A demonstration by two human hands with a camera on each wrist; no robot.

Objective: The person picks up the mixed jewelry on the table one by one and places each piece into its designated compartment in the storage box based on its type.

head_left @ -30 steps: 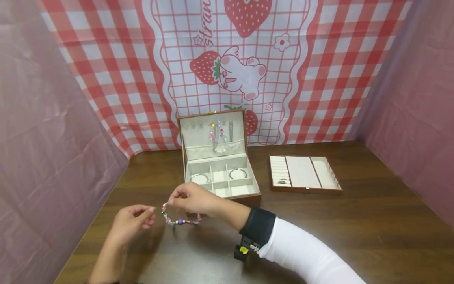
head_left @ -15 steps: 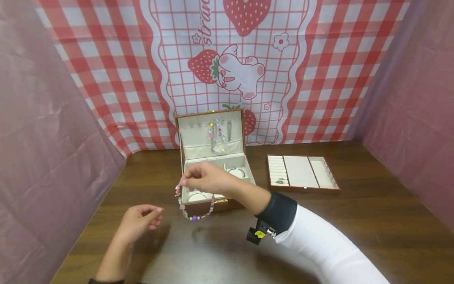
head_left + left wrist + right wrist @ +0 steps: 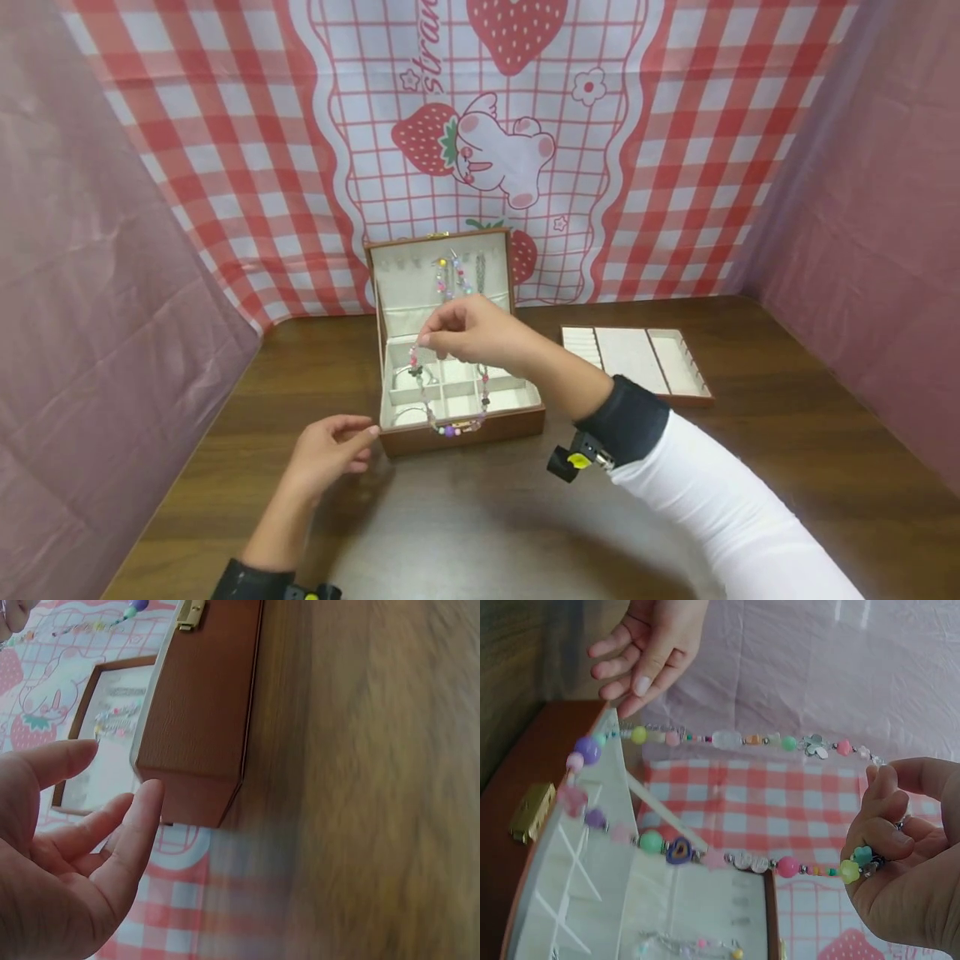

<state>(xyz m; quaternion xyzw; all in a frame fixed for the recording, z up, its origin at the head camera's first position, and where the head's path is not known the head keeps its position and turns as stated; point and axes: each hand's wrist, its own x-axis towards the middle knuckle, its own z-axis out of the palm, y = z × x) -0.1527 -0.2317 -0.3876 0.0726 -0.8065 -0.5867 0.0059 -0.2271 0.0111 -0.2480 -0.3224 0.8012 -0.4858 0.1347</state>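
My right hand (image 3: 480,332) pinches a beaded necklace (image 3: 651,841) of pastel beads between thumb and fingertips. Its loop hangs over the front of a brown jewelry box (image 3: 517,427), with a purple bead lowest. In the right wrist view, both ends of the strand run to the hand, one partly hidden in the curled fingers. My left hand (image 3: 330,457) is beside the box's front left corner, fingers loosely bent and holding nothing. The left wrist view shows its fingertips close to that corner (image 3: 191,791); whether they touch it, I cannot tell.
The raised lid (image 3: 405,292) carries another beaded strand (image 3: 441,279) and a chain (image 3: 481,271). Thin bracelets (image 3: 408,410) lie in the box's left compartments. To the right sits a separate tray (image 3: 626,358) with ring rolls, partly behind my right forearm. A strawberry-print cloth (image 3: 300,167) hangs behind.
My right hand has carried the necklace up, forward and right, from the table's front left to above the box. My left hand has moved right and forward to the box's corner.
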